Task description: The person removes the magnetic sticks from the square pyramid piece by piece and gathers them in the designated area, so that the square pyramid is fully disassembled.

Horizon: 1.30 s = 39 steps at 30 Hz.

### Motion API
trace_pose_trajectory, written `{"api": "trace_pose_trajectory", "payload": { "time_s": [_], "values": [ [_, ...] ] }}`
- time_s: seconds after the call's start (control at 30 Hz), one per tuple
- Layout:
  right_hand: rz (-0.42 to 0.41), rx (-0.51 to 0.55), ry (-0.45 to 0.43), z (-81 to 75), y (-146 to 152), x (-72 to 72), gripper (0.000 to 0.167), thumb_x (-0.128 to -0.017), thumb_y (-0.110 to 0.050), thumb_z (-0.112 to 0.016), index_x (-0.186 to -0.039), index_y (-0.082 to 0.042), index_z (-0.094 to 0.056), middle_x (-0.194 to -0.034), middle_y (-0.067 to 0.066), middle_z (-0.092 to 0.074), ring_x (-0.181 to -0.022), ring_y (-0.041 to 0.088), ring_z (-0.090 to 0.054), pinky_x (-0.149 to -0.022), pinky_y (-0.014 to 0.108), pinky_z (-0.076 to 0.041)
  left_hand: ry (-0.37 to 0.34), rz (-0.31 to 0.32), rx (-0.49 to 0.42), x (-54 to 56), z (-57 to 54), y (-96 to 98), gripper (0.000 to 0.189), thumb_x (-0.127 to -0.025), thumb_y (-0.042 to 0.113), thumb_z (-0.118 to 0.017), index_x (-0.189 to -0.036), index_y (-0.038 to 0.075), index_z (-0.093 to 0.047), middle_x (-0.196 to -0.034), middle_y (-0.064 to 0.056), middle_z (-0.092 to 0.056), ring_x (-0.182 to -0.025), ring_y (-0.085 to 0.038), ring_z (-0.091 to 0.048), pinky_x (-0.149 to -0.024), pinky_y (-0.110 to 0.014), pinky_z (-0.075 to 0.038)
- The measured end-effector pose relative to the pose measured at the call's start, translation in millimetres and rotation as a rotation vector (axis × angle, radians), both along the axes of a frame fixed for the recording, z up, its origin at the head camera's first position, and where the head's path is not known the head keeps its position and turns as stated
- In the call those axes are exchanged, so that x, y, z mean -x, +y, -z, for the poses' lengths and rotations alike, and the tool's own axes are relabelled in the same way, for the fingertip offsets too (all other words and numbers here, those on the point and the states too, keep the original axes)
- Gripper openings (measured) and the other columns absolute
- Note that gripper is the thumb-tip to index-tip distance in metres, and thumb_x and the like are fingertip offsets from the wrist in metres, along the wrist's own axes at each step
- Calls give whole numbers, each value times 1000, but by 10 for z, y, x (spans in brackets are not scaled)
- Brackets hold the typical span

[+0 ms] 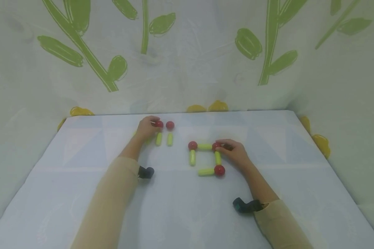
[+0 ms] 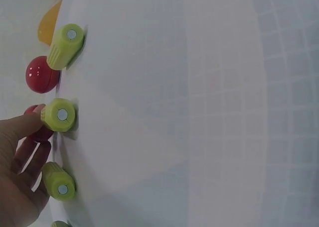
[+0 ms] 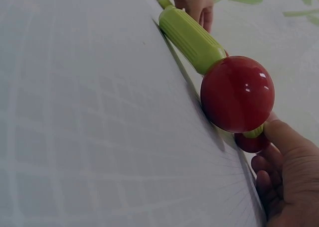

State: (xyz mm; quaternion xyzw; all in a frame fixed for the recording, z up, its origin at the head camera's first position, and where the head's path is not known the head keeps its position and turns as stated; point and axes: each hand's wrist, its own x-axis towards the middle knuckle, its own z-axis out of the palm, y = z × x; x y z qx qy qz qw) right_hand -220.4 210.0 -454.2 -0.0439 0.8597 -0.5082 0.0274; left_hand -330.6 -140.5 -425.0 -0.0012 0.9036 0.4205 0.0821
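Observation:
At the back of the table my left hand (image 1: 147,127) pinches a red ball (image 1: 159,124) between thumb and fingers. A second red ball (image 1: 170,125) sits just to its right. Short yellow-green rods (image 2: 61,115) with round silvery ends lie in front of these balls. My right hand (image 1: 235,152) holds the corner red ball (image 1: 216,146) of an open-sided shape of rods and balls. A top rod (image 1: 204,147) joins that ball to another red ball (image 1: 192,145). The nearest red ball (image 3: 238,94) looms large in the right wrist view, with a rod (image 3: 192,38) attached.
White cloth with pale blue patterns covers the table (image 1: 180,207). Behind it rises a pale backdrop (image 1: 190,69) printed with green leaves. Each wrist wears a black camera mount, one (image 1: 146,172) on the left and one (image 1: 246,206) on the right.

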Motion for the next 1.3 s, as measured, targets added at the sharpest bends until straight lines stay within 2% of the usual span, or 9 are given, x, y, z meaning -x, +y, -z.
{"api": "trace_pose_trajectory", "payload": {
  "time_s": [0.27, 0.57, 0.87, 1.03, 1.3],
  "values": [
    [-2, 7, -2, 9, -2, 7, 39, -83, -42, -70, -116, -22, -66, -111, -2, -65, -98, 18, -58, -88, 34, -49, 14, 20, 35, -10, -45, -16, 53, -86, 17, -68, -134, 7, -48, -137, -14, -48, -124, -32, -46, -103, -45, -40],
    [-2, 12, -4, -5, -8, 1, 37, -83, -39, -70, -115, -21, -66, -110, -1, -65, -98, 18, -58, -87, 32, -49, 4, 17, 6, -22, -37, -25, 42, -88, 16, -66, -128, 7, -54, -128, -13, -54, -119, -30, -50, -99, -43, -44],
    [1, 12, -26, 14, -2, 11, 43, -80, -48, -70, -116, -24, -66, -112, -3, -65, -100, 18, -58, -91, 37, -49, 12, 0, 6, -27, -41, -8, 48, -88, 15, -65, -133, 7, -50, -135, -13, -50, -121, -30, -50, -101, -43, -42],
    [8, 6, -29, 12, -2, 12, 42, -81, -46, -70, -116, -24, -66, -112, -3, -64, -100, 19, -58, -91, 37, -49, 28, 7, 1, -16, -37, -20, 49, -87, 14, -67, -133, 5, -50, -136, -14, -50, -121, -31, -50, -101, -43, -42],
    [10, -12, -18, 15, 8, 15, 41, -82, -44, -70, -116, -23, -66, -110, -2, -64, -98, 19, -57, -88, 36, -48, -1, 20, 4, 0, -14, -27, 50, -87, 16, -67, -133, 7, -50, -134, -14, -51, -122, -31, -49, -101, -43, -42]
  ]
}}
